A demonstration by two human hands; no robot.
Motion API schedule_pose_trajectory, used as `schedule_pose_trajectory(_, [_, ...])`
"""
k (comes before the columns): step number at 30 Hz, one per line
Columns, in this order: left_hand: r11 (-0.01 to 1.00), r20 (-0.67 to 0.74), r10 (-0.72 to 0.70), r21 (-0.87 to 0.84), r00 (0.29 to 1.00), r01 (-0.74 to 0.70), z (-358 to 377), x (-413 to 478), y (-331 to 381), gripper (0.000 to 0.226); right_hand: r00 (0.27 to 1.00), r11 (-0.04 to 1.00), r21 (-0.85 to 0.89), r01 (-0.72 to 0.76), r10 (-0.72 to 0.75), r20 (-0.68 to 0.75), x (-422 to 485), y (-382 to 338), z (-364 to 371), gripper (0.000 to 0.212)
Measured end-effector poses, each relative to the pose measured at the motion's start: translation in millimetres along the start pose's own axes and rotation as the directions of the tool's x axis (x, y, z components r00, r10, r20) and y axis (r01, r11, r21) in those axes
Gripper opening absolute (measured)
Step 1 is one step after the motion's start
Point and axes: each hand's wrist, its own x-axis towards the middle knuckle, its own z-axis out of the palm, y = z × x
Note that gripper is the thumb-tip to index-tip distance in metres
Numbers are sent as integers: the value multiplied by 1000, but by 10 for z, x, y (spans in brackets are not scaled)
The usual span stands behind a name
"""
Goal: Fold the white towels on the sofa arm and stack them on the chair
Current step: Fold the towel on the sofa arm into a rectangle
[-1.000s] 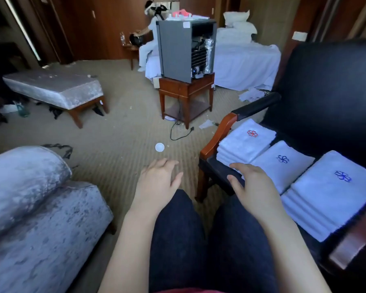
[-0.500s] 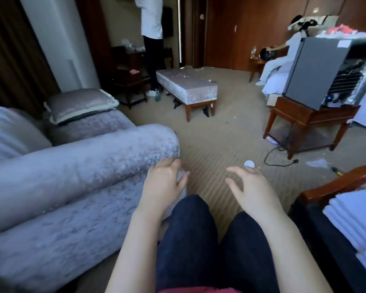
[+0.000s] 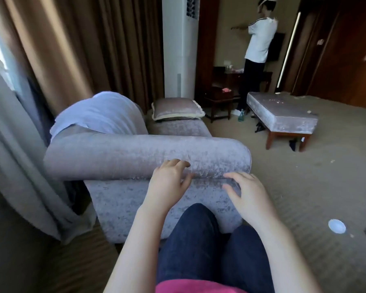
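Note:
A grey velvet sofa arm runs across the middle of the head view. A white towel lies draped over the sofa's back behind that arm. My left hand hovers in front of the arm's near end, fingers loosely spread, holding nothing. My right hand is beside it to the right, also empty with relaxed fingers. The chair with the folded towels is out of view.
Curtains hang at the left. A cushion sits on the sofa seat. A grey bench stands on the carpet at the right, with a person standing behind it. A white disc lies on the carpet.
My view has swung left, from the chair with stacked towels to the sofa arm. Both hands moved with it and stay empty.

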Motion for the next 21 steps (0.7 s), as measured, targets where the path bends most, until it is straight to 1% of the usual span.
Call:
schedule_pose_trajectory(5, [999, -39, -11, 33, 999, 12, -49, 38, 56, 28, 999, 999, 32, 28, -27, -34, 39, 31, -112, 31])
schedule_pose_trajectory(13, [997, -63, 15, 71, 998, -10, -110, 53, -86, 27, 999, 996, 90, 7, -3, -43, 43, 32, 6, 29])
schedule_pose_trajectory(18, [995, -43, 17, 103, 999, -12, -145, 62, -311, 26, 1000, 995, 99, 11, -10, -7, 157, -17, 128, 30])
schedule_pose_trajectory(21, [991, -24, -18, 130, 1000, 21, -232, 96, -433, 29, 1000, 995, 99, 26, -27, 13, 267, -71, 186, 31])
